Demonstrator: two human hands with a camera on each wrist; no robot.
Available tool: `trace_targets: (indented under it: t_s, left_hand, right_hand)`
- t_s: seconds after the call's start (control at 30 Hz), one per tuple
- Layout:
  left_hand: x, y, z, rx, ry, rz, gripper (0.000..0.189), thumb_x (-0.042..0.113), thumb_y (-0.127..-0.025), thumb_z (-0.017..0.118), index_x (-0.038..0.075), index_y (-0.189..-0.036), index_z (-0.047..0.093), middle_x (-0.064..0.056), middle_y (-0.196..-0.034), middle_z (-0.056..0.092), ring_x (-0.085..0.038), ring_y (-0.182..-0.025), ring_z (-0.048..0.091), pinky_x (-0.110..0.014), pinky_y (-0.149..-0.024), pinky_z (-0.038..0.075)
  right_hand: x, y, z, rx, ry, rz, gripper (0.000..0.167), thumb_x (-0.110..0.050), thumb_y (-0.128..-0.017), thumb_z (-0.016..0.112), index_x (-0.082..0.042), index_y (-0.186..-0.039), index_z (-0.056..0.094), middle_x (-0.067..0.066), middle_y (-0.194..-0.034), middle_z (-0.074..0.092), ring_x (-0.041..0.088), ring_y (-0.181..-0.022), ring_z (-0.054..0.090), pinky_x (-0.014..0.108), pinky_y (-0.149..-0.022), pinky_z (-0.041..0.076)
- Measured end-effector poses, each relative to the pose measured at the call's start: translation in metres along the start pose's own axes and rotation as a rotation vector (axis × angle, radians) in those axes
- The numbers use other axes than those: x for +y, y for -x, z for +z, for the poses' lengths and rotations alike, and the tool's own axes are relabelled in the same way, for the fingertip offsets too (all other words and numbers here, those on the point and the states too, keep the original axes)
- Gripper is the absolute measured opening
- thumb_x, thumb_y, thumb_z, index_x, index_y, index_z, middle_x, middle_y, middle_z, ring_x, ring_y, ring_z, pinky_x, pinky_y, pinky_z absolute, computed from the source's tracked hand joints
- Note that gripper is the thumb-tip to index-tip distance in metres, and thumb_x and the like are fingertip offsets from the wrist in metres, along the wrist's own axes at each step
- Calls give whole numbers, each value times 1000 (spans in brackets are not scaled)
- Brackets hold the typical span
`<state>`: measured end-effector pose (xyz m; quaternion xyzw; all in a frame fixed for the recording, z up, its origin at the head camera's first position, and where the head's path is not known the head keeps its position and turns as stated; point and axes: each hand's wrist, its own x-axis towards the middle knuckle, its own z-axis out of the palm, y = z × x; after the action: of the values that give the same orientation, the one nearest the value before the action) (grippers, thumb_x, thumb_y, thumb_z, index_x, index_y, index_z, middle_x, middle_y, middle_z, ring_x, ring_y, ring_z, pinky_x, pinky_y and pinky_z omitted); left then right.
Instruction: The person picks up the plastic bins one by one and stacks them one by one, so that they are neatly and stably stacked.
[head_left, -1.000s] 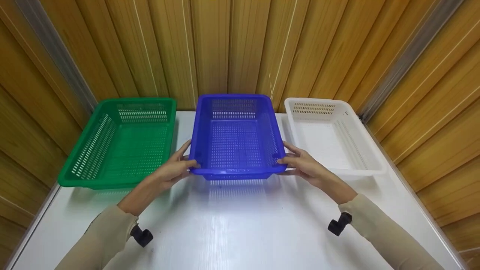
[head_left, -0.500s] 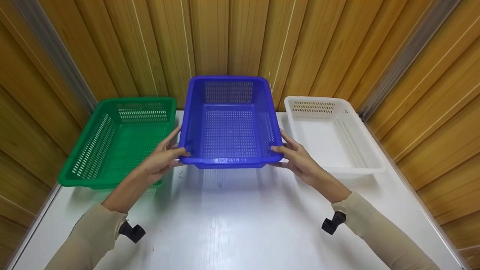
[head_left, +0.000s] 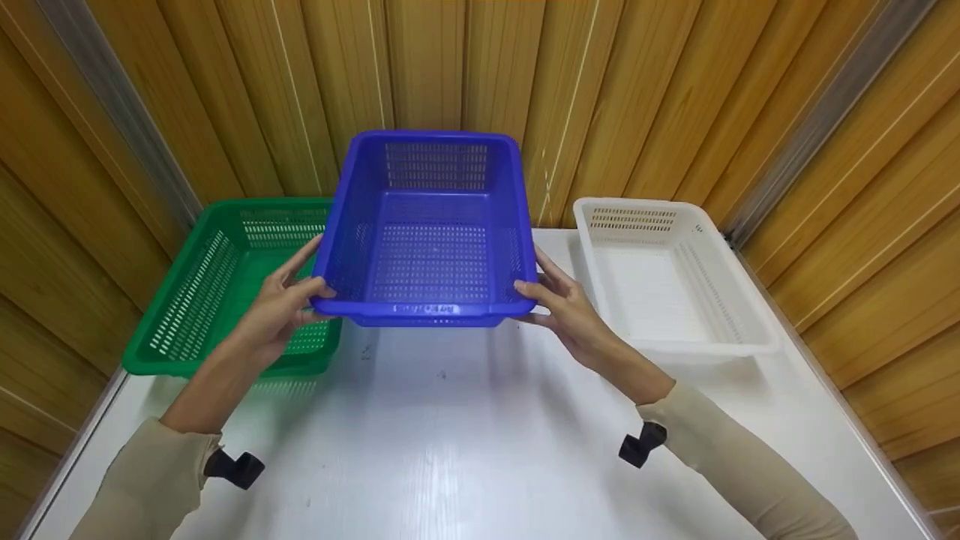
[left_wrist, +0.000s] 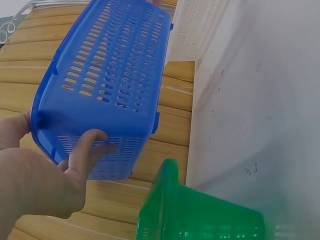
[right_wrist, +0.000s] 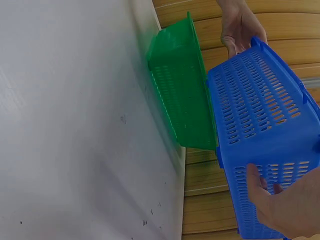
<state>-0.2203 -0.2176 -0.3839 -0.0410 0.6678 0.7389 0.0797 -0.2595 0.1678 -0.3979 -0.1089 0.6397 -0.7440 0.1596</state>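
Note:
A blue perforated plastic basket (head_left: pixel 435 210) is held up off the table between both hands, its inside facing me with nothing in it. My left hand (head_left: pixel 277 304) grips its near left corner, thumb over the rim and fingers under and along the side. At the near right corner my right hand (head_left: pixel 566 307) grips it the same way. Both wrist views show the fingers spread against the blue basket's outer walls (left_wrist: pixel 110 65). Partly behind the blue basket and my left hand stands a green basket (head_left: pixel 217 292). A white basket (head_left: pixel 675 277) stands to the right of my right hand.
The baskets are over a white table (head_left: pixel 450 435) set against a wood-panelled wall (head_left: pixel 427 67). More panelling (head_left: pixel 892 247) closes off the right side, and the left side likewise. A black camera mount (head_left: pixel 240 470) juts from the left sleeve.
Both hands have raised the blue basket and carried it left, so it now overlaps the green basket's right side in the head view. The green and white baskets have stayed in place.

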Motion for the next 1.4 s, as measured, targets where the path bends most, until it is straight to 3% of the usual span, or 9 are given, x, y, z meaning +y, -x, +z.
trace_targets:
  t_s: [0.2, 0.37, 0.6, 0.7, 0.97, 1.17, 1.4]
  left_hand:
    - [7, 14, -21, -10, -7, 10, 84, 5, -95, 60, 38, -163, 21, -17, -167, 28, -16, -110, 70, -33, -88, 62]
    - [10, 24, -42, -17, 15, 33, 83, 5, -97, 60, 37, -163, 20, -15, -165, 31, -12, -109, 72, -31, -88, 62]
    - [10, 35, -72, -39, 63, 106, 80, 1, -99, 58, 30, -164, 22, 7, -136, 62, -13, -109, 73, -31, -86, 62]
    - [10, 34, -82, -58, 105, 125, 79, -3, -99, 54, 28, -164, 21, 7, -129, 68, -16, -109, 74, -31, -86, 62]
    - [7, 35, -107, -57, 134, 124, 78, -4, -100, 51, 26, -165, 20, 9, -127, 64, -15, -107, 75, -30, -84, 62]
    - [3, 36, -128, -65, 95, 157, 74, -2, -102, 51, 27, -164, 22, 14, -128, 66, -13, -105, 75, -30, -82, 63]
    - [-9, 43, -161, -69, 50, 196, 70, -1, -103, 48, 30, -163, 27, 20, -134, 61, -7, -109, 72, -26, -85, 62]
  right_hand:
    - [0, -5, 19, -20, 2, -18, 77, -16, -97, 66, -31, -162, 28, 19, -146, 45, 34, -131, 55, 52, -106, 52]
    - [-1, -13, 36, -58, -14, -38, 78, -15, -97, 65, -29, -163, 27, 19, -146, 44, 38, -133, 52, 52, -106, 53]
    - [2, -28, 63, -108, -50, -45, 78, -14, -96, 66, -28, -163, 28, 19, -143, 44, 42, -136, 50, 50, -104, 54]
    - [4, -34, 71, -121, -47, -56, 78, -15, -96, 66, -29, -163, 28, 19, -142, 44, 44, -137, 49, 50, -104, 54]
    - [10, -44, 91, -134, -40, -54, 79, -17, -97, 66, -29, -163, 26, 18, -141, 44, 39, -130, 56, 47, -103, 55]
    - [14, -51, 108, -141, -37, -56, 80, -18, -96, 67, -30, -163, 26, 18, -139, 46, 30, -119, 64, 45, -101, 57]
    - [25, -56, 134, -171, -88, -54, 78, -15, -97, 67, -32, -162, 29, 17, -138, 48, 28, -117, 65, 44, -100, 57]
